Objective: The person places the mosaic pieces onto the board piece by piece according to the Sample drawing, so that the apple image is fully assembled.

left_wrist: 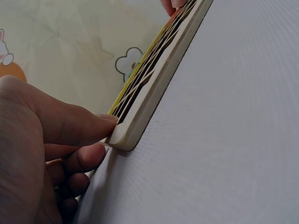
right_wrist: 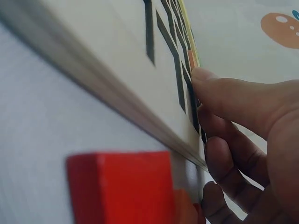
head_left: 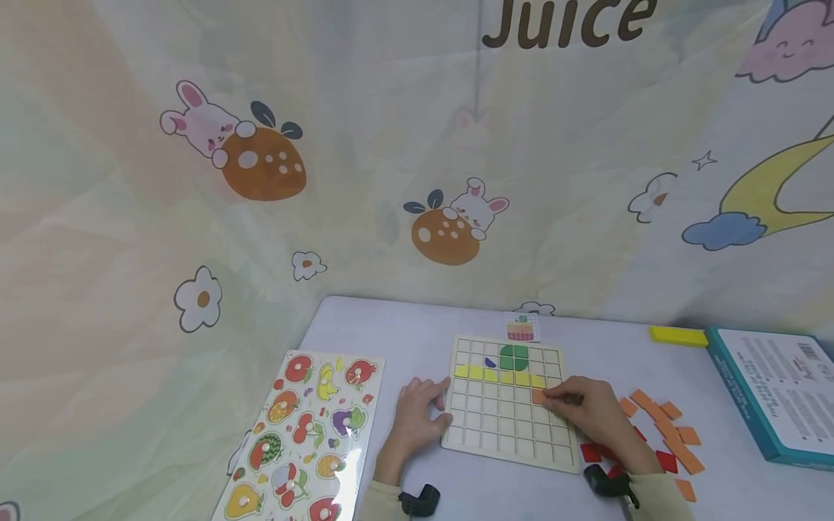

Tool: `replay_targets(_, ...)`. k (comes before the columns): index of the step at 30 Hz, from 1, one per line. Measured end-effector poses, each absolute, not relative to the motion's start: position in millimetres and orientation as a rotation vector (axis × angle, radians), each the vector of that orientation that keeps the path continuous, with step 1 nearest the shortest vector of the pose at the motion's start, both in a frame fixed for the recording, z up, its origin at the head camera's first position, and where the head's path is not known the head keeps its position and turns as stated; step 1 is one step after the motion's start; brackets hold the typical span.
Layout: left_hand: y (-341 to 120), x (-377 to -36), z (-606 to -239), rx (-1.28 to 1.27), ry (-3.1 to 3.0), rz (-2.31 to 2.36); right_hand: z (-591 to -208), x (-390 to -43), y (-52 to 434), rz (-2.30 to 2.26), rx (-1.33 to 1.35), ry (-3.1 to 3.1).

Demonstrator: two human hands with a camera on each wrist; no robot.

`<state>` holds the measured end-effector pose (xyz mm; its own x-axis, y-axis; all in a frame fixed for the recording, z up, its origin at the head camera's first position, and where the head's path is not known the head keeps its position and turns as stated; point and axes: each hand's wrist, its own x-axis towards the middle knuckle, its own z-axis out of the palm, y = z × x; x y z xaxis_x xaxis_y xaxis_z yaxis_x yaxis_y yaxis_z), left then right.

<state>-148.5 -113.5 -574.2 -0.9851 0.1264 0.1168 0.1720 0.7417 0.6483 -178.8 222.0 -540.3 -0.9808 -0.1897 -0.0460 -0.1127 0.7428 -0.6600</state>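
Observation:
A pale square grid board lies on the white table, seen edge-on in both wrist views. In its upper squares are a green piece, a small blue piece and a row of yellow tiles. My left hand holds the board's left edge, thumb on its rim in the left wrist view. My right hand pinches an orange tile just below the yellow row's right end. Part of that tile hides behind the fingertips.
Loose orange tiles and red tiles lie right of the board, some beneath my right wrist. A picture card touches the board's top. A fruit sticker sheet lies left; a teal box and yellow block sit right.

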Motion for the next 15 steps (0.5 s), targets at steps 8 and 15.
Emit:
replay_targets(8, -113.6, -148.0, -574.5, -0.260, -2.853, -1.088, -543.2, -178.6, 221.2, -1.076, -0.216, 2.849)
replay_targets(15, -113.0, -147.0, -573.4, -0.252, -2.849, -1.109, -543.0, -178.0, 223.1, -1.086, -0.256, 2.854)
